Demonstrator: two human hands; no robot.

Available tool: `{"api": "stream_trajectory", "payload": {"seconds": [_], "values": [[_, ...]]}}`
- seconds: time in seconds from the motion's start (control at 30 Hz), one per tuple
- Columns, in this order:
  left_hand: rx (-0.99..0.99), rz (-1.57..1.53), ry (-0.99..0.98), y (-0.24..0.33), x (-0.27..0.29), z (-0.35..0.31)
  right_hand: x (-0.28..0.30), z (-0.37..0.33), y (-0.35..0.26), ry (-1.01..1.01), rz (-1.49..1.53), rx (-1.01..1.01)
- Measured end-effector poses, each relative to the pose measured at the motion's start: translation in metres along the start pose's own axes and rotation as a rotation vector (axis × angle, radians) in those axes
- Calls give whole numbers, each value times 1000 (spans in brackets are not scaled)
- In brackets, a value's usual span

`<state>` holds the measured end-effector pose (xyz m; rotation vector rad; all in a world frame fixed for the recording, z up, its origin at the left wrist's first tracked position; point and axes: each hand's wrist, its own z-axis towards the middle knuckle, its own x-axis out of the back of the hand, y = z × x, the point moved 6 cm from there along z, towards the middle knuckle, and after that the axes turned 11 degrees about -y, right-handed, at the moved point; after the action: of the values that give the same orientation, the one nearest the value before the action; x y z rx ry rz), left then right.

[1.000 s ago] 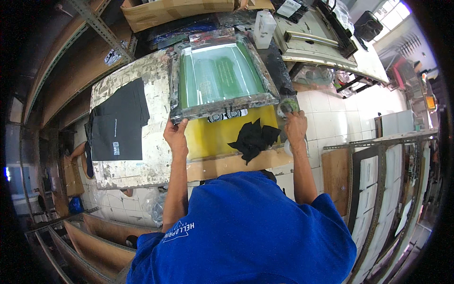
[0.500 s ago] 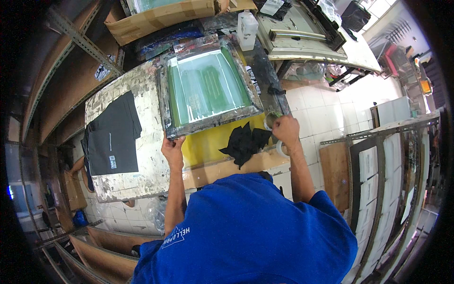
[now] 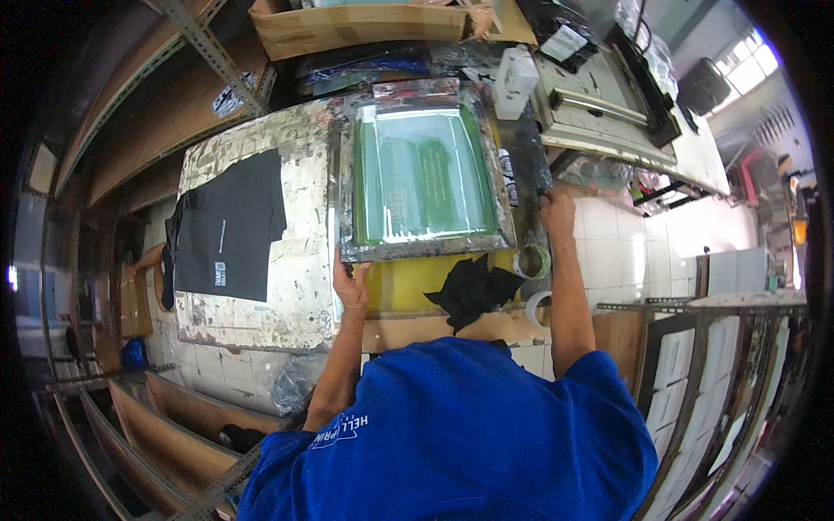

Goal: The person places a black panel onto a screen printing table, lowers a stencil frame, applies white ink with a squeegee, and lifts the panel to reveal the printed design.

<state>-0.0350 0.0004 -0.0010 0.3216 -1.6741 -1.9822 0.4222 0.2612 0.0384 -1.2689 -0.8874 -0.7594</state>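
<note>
A screen printing frame (image 3: 426,252) with a green and pale stencil mesh lies on the table over a yellow surface (image 3: 395,291). My left hand (image 3: 351,285) grips its near left corner, thumb on the near edge. At the table's right edge is my right hand (image 3: 558,215), fingers closed. Something dark shows at its fingertips, too small to name. A crumpled black cloth (image 3: 472,291) lies just in front of the frame. Two rolls of tape, one upper roll (image 3: 531,260) and one white roll (image 3: 539,310), sit below my right hand.
Dark fabric pieces (image 3: 230,230) with white print lie on the stained table (image 3: 300,208) to the left. A white plastic bottle (image 3: 515,84) stands behind the frame, near a cardboard box (image 3: 365,33). Metal shelving (image 3: 208,65) rises at the left; racks (image 3: 686,365) stand at the right.
My right hand has moved forward from beside the tape rolls to the table's right edge. My left hand stays on the frame's corner. The whole view has shifted.
</note>
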Motion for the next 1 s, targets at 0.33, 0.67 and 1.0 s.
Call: {"api": "stream_trajectory", "payload": {"seconds": [0.33,0.67,1.0], "values": [[-60,377,7,-18,10,-8,46,92,-139,111,958,72],[-21,551,-34,9,3,-2,110,274,-159,613,24,370],[51,555,-117,2,4,2,52,344,-44,500,-233,660]]}}
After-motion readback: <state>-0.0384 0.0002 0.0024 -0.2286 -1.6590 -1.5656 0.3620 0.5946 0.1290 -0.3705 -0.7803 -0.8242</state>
